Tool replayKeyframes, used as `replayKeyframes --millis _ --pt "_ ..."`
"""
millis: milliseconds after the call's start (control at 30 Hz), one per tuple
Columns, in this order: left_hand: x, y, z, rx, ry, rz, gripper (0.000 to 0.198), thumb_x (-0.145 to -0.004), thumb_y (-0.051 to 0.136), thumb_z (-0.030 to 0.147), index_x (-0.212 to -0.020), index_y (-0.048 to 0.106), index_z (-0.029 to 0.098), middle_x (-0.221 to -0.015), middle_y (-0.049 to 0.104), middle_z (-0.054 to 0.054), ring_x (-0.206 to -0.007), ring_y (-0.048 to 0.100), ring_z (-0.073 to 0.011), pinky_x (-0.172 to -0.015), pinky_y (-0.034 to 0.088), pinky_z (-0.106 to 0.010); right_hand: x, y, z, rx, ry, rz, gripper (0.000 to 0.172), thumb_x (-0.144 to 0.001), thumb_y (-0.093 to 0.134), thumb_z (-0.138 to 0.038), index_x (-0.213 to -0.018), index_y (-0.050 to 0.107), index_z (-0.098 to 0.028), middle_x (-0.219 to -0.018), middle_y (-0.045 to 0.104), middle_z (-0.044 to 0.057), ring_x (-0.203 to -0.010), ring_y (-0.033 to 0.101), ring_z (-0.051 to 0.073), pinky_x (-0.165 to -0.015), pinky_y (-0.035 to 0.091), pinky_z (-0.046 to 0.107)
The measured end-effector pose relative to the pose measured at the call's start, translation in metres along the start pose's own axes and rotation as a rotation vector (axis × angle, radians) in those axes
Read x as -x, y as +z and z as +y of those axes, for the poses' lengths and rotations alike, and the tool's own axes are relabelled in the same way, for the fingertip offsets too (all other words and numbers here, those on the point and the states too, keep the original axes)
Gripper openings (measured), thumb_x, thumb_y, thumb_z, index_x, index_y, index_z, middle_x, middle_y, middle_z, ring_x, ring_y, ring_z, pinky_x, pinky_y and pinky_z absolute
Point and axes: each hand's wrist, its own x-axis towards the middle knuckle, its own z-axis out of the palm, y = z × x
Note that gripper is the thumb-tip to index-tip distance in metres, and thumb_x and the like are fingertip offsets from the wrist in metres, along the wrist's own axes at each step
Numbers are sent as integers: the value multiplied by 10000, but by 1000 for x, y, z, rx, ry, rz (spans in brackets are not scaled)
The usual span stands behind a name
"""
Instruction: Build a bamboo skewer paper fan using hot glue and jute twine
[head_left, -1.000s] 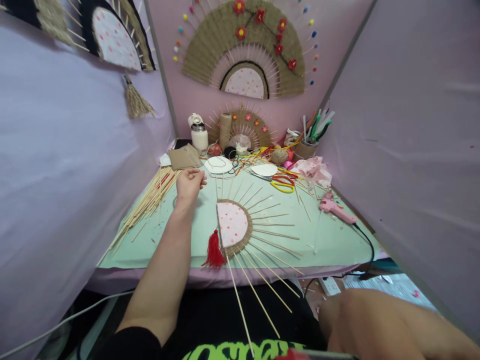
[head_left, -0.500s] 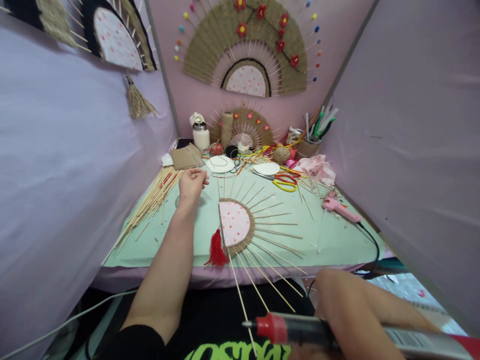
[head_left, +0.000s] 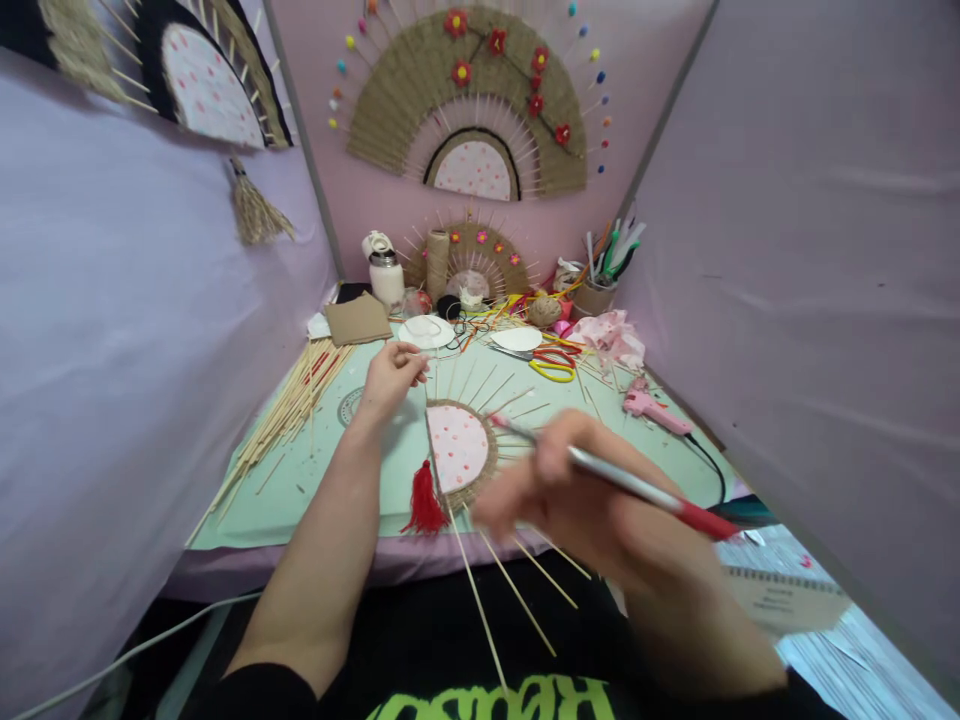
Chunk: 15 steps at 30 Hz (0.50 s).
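Observation:
A half-round fan frame lies on the table, with a pink-spotted white centre (head_left: 459,447), a woven twine rim and thin wooden sticks (head_left: 517,592) radiating from it. A red tassel (head_left: 426,500) hangs by its straight edge. My left hand (head_left: 396,378) is at the far end of the frame, its fingers pinched at the topmost stick. Above the frame's right side, my right hand (head_left: 585,490) is blurred, gripping a red and silver pen (head_left: 630,478) whose tip points left toward the rim. That hand hides several sticks.
Loose sticks (head_left: 289,415) lie to the left. Behind are white ovals (head_left: 516,340), scissors (head_left: 553,365), a brown card (head_left: 358,320), a jar (head_left: 386,280) and a tool cup (head_left: 595,298). A pink glue gun (head_left: 656,410) with its cord lies right, above a notebook (head_left: 784,600).
My right hand has risen from the lower right with the pen and is now over the frame. My left hand has come closer to the topmost stick. The camera view has shifted slightly.

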Motion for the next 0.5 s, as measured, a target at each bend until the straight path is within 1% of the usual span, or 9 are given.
replayKeyframes --millis 33,100,167,200,233,300,367,467,500 --pt "3 3 1 -3 23 -111 221 -704 649 266 -854 527 158 -559 593 41 -474 546 -85 -481 397 -184 -14 -8 8 51 1 76 314 -824 561 -540 -970 508 -268 -975 673 65 -944 633 230 -817 507 419" --pt "10 10 2 -25 37 -316 246 -701 662 286 -873 537 161 -554 583 48 -480 546 -87 -491 409 -188 -45 -28 34 237 -25 319 321 -788 638 -467 -948 477 -240 -1056 629 67 -1000 592 199 -900 464 402" --pt "16 17 3 -39 8 -425 270 -696 670 301 -881 530 163 -579 587 47 -474 542 -88 -480 411 -192 -72 -50 66 401 14 579 431 -686 718 -465 -912 440 -226 -1034 596 58 -958 576 184 -897 453 394" --pt "18 20 2 -53 6 -459 272 -698 668 304 -881 525 164 -579 588 45 -476 544 -90 -481 416 -194 -82 -59 81 415 61 642 472 -648 736 -462 -911 424 -225 -1028 587 54 -928 578 177 -865 464 385" --pt "20 23 1 -73 3 -497 269 -702 663 309 -878 520 165 -572 589 43 -471 542 -94 -473 414 -195 -90 -67 93 391 113 669 496 -626 740 -461 -912 411 -225 -1006 588 44 -876 587 166 -812 480 368" --pt "22 28 -2 -108 -8 -561 256 -714 648 319 -872 513 169 -577 597 38 -463 543 -98 -451 401 -194 -99 -75 112 271 215 626 487 -625 724 -436 -917 393 -229 -910 612 13 -785 611 152 -710 492 325" --pt "24 31 -6 -136 -4 -605 250 -724 635 332 -875 509 178 -571 598 37 -466 556 -111 -427 379 -190 -102 -77 123 176 260 585 450 -631 710 -372 -907 383 -233 -782 620 -27 -701 626 140 -629 478 274" --pt "23 33 -12 -211 -16 -599 253 -750 606 373 -902 522 189 -575 603 32 -472 565 -128 -412 360 -197 -107 -82 130 211 309 605 381 -646 689 -270 -879 390 -231 -677 607 -55 -622 626 125 -555 453 220" --pt "21 32 -13 -255 -11 -566 251 -759 597 387 -900 532 190 -578 607 27 -480 569 -132 -426 367 -205 -111 -88 131 246 330 620 358 -656 683 -244 -871 397 -228 -669 606 -55 -608 623 120 -541 450 211"
